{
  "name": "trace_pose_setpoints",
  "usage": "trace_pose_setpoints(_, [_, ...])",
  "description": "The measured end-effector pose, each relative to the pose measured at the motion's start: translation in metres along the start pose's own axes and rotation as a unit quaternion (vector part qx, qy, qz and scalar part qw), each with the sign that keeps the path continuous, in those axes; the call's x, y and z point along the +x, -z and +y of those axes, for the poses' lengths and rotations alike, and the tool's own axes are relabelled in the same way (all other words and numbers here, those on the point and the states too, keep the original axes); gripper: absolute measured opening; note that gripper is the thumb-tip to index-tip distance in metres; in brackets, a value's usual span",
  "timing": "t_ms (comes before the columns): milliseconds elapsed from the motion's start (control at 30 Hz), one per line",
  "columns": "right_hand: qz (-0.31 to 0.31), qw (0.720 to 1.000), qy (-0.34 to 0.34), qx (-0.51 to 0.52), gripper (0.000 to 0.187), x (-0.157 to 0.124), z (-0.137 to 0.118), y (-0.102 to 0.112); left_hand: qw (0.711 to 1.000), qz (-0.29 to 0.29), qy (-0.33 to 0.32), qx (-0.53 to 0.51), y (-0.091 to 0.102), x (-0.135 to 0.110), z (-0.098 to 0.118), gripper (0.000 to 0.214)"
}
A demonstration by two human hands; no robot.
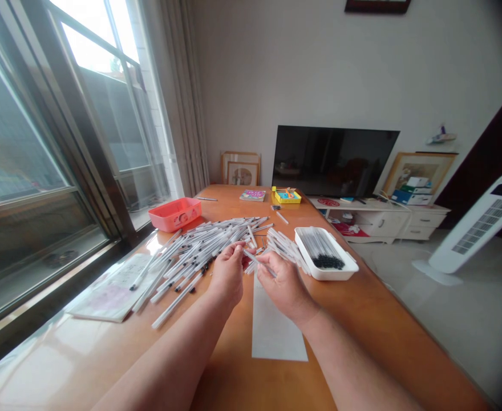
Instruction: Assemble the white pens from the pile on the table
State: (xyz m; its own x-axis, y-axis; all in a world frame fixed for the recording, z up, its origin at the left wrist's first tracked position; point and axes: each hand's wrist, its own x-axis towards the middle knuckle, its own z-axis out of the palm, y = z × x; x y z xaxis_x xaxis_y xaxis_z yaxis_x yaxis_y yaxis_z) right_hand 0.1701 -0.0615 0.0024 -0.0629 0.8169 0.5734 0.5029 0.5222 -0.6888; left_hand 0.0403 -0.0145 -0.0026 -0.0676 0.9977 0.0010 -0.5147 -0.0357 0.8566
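Note:
In the middle of the head view, a slim translucent pen [256, 260] slants between my two hands. My right hand [286, 285] is closed around its near part. The fingers of my left hand [229, 273] are pinched at its far end, partly hiding that end. Left of my hands, a loose heap of clear pens [199, 245], several with black ends, spreads over the table. Just beyond my right hand lies a pile of whitish tubes [286, 246]. To its right, a white tray [351, 269] holds a row of clear pens with black ends.
A white paper sheet [276, 337] lies below my right hand on the wooden table [229, 365]. A red basket [165, 220] stands back left, a booklet [105, 294] under some pens. A yellow box [297, 200] and pink book [253, 196] lie at the far end.

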Motion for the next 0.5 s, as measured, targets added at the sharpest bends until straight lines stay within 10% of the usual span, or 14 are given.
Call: trace_pose_setpoints(500, [0.007,1.0,0.003,-0.003,0.021,-0.0017,-0.0021,-0.0017,1.0,0.002,-0.009,-0.012,-0.0061,-0.0082,0.0058,0.019])
